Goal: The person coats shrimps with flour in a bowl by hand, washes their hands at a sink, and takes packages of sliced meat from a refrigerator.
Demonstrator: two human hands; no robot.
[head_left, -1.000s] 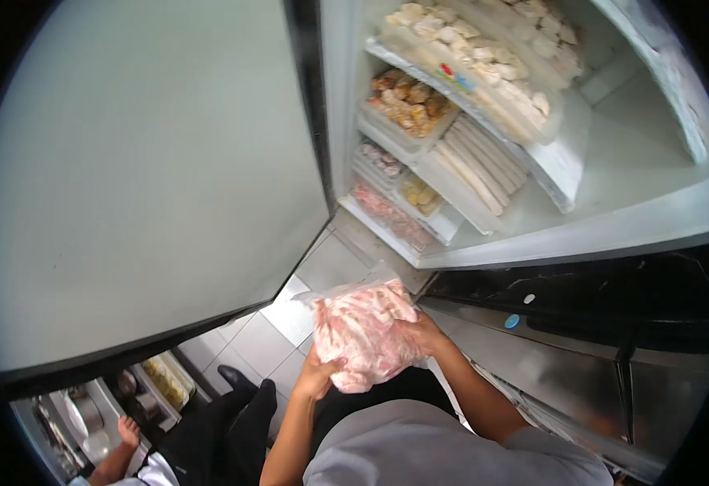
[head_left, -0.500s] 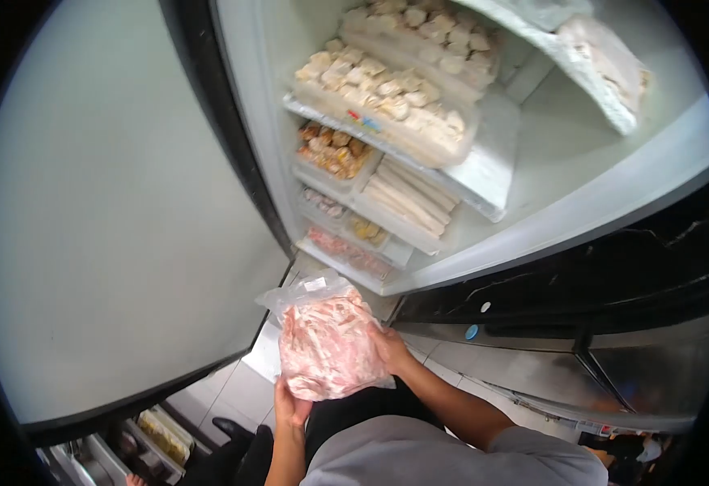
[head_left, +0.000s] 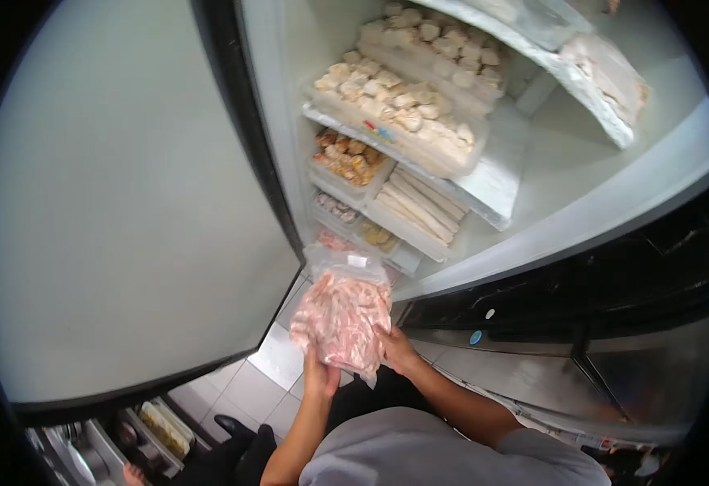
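Observation:
A clear plastic bag of raw meat (head_left: 343, 317), pale pink and lumpy, is held between my two hands in front of the open freezer. My left hand (head_left: 320, 374) grips its lower left edge, thumb toward the front. On the lower right side, my right hand (head_left: 397, 350) is closed on the bag. The folded clear top of the bag, with a small white label (head_left: 357, 261), points toward the freezer and overlaps the lowest shelf in view. Fingers beneath the bag are hidden.
The freezer door (head_left: 136, 219) stands open at left. Shelves hold a tub of white frozen pieces (head_left: 403, 101), a box of orange-brown pieces (head_left: 350, 158) and pale sticks (head_left: 419, 202). A dark-fronted unit (head_left: 532, 316) is at right. Another person's hand (head_left: 133, 475) shows near trays (head_left: 164, 429) at lower left.
The bag has moved forward and slightly right, toward the freezer, and looks more tilted away; its top now covers part of the lowest shelf. Both hands keep hold. The view has shifted slightly.

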